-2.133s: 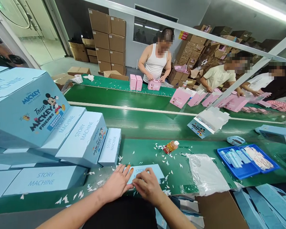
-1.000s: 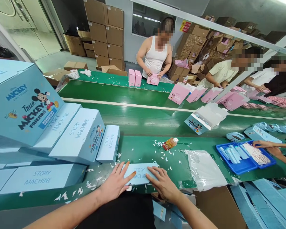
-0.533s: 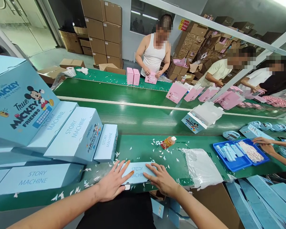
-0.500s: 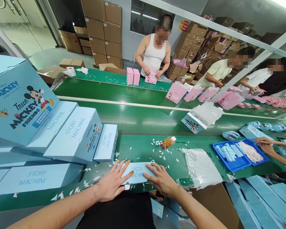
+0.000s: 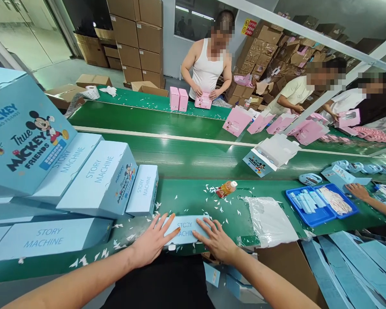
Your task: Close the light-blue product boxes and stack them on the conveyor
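A light blue story machine box (image 5: 185, 225) lies at the near edge of the green work surface, its printed face up. My left hand (image 5: 152, 238) rests on its left end with the fingers spread. On the right end lies my right hand (image 5: 219, 238), fingers apart and flat on the cardboard. Both palms partly cover the box. A small white tab (image 5: 171, 247) sticks out at the box's near edge. Left of my hands stands a narrow blue box (image 5: 143, 190), beside larger stacked blue boxes (image 5: 94, 178).
An orange-labelled bottle (image 5: 225, 189) lies beyond the box among white paper scraps. To the right are a plastic bag (image 5: 273, 221) and a blue tray (image 5: 312, 218). An open blue box (image 5: 260, 165) sits on the belt. A co-worker's hand (image 5: 357, 191) is at far right; other people handle pink boxes opposite.
My hands stay spread on the box. At the far right, one of the co-worker's two hands has left view. A person opposite has raised a pink box. The view has shifted slightly.
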Tool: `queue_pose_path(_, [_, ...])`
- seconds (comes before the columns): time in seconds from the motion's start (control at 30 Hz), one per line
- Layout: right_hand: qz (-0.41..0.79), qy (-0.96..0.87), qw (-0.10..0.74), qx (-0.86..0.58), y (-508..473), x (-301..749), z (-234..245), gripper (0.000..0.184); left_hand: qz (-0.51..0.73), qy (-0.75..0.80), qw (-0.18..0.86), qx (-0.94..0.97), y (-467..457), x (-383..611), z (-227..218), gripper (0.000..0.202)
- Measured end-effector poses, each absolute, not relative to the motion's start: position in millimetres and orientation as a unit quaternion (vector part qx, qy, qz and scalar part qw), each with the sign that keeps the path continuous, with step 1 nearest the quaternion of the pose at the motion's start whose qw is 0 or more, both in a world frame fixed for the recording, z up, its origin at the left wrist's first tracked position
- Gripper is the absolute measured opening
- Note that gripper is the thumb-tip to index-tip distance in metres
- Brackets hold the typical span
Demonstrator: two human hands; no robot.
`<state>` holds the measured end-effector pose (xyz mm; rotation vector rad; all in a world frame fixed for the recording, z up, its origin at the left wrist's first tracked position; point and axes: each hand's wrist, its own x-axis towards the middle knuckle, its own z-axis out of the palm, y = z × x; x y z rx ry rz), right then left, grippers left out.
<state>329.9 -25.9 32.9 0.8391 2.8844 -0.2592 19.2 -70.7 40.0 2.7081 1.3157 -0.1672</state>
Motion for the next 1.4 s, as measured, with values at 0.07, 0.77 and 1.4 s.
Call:
queue_pose_path(0.07, [-0.076,0.953,0.073,0.285,-30.0,329.6,26.6,0.087,-0.059,0.446,0.045,0.892,-71.7,21.2,37.0,0.104])
queue_pose_path(0.77, [-0.624,0.441,-0.213,0.609,-9.4,255.4,-14.7,0.074,-0.044,0.603,0.049,0.795,-61.4,60.5,29.4,0.074])
queue_pose_path(1.4, [-0.565,0.437,-0.235,0.659,-12.8,238.6,-20.0,0.07,-0.01,0.596,0.053,0.801,-62.5,60.6,27.1,0.096])
